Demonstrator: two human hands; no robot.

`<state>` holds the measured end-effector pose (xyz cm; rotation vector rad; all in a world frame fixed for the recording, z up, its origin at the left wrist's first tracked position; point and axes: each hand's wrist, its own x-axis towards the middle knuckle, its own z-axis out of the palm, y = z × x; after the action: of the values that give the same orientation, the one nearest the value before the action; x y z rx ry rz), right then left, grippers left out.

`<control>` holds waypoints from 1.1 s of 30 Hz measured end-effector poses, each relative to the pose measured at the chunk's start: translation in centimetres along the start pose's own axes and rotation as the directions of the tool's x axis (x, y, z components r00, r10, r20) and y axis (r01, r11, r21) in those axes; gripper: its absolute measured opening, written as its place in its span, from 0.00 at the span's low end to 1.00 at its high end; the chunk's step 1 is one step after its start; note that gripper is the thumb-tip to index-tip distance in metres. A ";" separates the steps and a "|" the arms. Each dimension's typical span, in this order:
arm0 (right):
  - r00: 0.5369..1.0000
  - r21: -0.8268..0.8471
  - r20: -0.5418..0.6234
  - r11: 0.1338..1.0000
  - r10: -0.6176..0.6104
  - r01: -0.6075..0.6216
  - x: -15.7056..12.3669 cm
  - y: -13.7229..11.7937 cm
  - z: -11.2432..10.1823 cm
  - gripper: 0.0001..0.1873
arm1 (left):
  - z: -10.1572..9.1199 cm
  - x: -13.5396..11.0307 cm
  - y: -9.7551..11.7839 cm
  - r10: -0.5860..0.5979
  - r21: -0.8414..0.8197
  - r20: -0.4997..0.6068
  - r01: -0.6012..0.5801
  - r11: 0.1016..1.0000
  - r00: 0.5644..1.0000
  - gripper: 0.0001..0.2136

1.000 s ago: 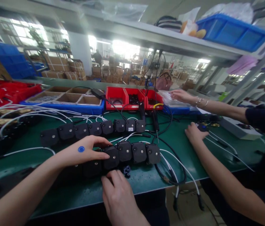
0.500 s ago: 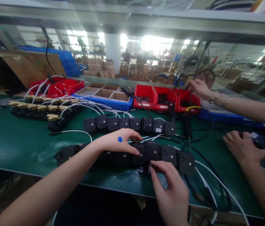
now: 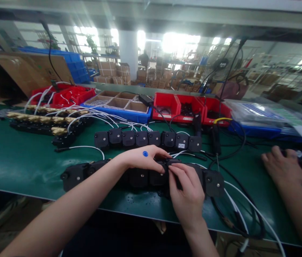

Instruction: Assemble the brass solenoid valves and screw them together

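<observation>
A near row of black square units (image 3: 212, 182) lies along the front of the green table (image 3: 19, 160). My left hand (image 3: 142, 160), with a blue dot on its back, lies over the row's middle, fingers curled down round one unit. My right hand (image 3: 187, 194) meets it from the front edge. Its thumb and fingers are pinched together on top of the unit beside my left fingertips, and what they pinch is hidden. A second row of black units (image 3: 145, 138) lies parallel just behind.
A co-worker's hand (image 3: 285, 167) rests on the table at the right. White wires and black cables (image 3: 236, 214) trail off the front right edge. Brass-tipped parts (image 3: 38, 119), a blue compartment tray (image 3: 118, 107), red bins (image 3: 167, 103) and a bagged blue tray (image 3: 255, 114) line the back.
My right hand moved from a small black part on the table's front up onto the near row. My head turned left. The co-worker's far hand has left the view.
</observation>
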<state>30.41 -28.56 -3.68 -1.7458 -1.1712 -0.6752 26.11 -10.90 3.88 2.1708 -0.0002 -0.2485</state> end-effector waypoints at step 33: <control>0.979 -0.020 0.202 1.000 -0.019 0.024 1.5 0.8 -1.5 0.03 | 0.6 1.1 -0.1 0.025 0.035 -0.096 -0.022 0.999 0.995 0.15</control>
<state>31.81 -29.37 -2.10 -1.8567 -1.3261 -0.5343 27.06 -11.40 3.26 2.2130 0.0247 -0.1313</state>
